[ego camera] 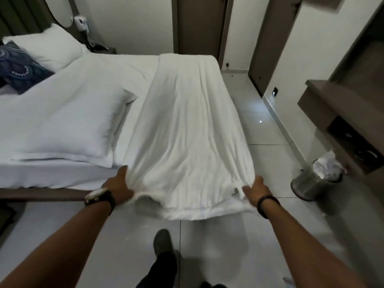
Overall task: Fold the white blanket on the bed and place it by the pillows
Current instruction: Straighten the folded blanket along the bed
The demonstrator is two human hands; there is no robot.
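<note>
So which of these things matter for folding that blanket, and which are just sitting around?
In the job:
blanket, gripped at its near end
left hand
right hand
pillows
bed

Just lying about:
bin
patterned cushion
shelf

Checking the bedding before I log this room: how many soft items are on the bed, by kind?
White pillows: 2
Dark patterned cushion: 1
White blanket: 1, held by the left hand and right hand
Total: 4
</note>
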